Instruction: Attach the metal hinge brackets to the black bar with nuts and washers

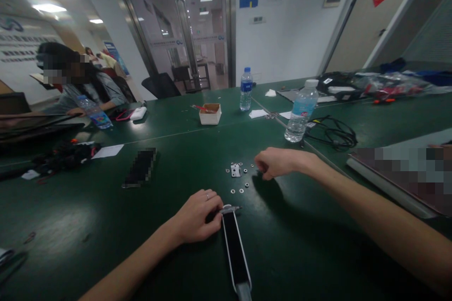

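Note:
My left hand [197,216], with a ring on one finger, is closed at the metal-tipped far end of a long black bar with white edges [235,247], its fingertips pinching that end. The bar lies on the green table and runs toward me. Farther right, my right hand [273,162] points down just above the tabletop with its fingers pressed together; whatever they hold is hidden. Between and beyond the hands lies a small metal plate with holes [236,170]. Several small nuts or washers [241,191] are scattered round it, one close to my right fingertips.
Two water bottles [300,112] [246,89] stand beyond my right hand, near a coiled black cable [334,134]. A small open box [210,116] sits ahead. At left lies a phone [140,168]; at right, a large flat case [406,178]. Another person [84,80] sits far left.

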A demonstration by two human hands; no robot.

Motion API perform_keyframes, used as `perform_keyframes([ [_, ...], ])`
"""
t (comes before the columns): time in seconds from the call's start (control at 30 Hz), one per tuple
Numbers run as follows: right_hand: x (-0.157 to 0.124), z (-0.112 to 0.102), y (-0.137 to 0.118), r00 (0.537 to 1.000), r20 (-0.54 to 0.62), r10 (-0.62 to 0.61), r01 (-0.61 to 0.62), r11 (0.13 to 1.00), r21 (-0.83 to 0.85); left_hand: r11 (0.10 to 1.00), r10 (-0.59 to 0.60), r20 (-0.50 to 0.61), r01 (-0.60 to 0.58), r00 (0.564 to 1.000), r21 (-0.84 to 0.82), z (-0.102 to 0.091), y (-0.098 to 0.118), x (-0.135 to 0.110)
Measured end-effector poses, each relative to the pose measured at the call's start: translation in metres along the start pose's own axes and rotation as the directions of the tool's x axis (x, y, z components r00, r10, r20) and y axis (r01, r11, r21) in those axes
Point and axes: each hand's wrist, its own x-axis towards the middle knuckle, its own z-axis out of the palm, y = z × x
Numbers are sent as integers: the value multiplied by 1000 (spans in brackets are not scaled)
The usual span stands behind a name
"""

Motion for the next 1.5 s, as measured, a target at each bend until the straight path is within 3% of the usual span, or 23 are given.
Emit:
perform_keyframes([
  [0.17, 3, 4, -4, 996, 68, -61, 57, 997, 52, 1000, -9, -1, 9, 1000, 7, 0, 0, 0],
  [0.33, 12, 14, -13, 957, -198, -211, 222, 974, 37, 1000, 8, -13, -7, 1000, 13, 1, -1, 0],
  [0.47, 18, 25, -22, 934, -216, -285, 291, 957, -3, 1000, 6, -5, -6, 1000, 7, 1, -1, 0],
  [0.67, 15, 20, -31, 924, -257, -284, 289, 957, -19, 1000, -1, -12, 1, 1000, -11, 1, -1, -1],
  [0.83, 3, 1, -18, 915, -323, -244, 253, 967, -14, 999, -19, 6, 20, 1000, -26, 0, -1, -1],
  [0.93, -7, -10, -7, 951, -280, -131, 121, 991, -53, 999, -14, 3, 14, 1000, -30, 0, 0, -1],
  [1.1, -23, -20, -6, 994, -105, 45, -48, 999, -25, 1000, 2, -15, -2, 1000, -21, 1, 0, -1],
  [1.2, -25, -20, -12, 998, -41, 56, -57, 998, -20, 1000, 2, -20, -2, 1000, -14, 2, 0, -1],
  [1.5, -15, -9, -16, 1000, 3, -23, 23, 1000, -20, 1000, 13, -29, -14, 999, -13, 2, 0, 0],
])
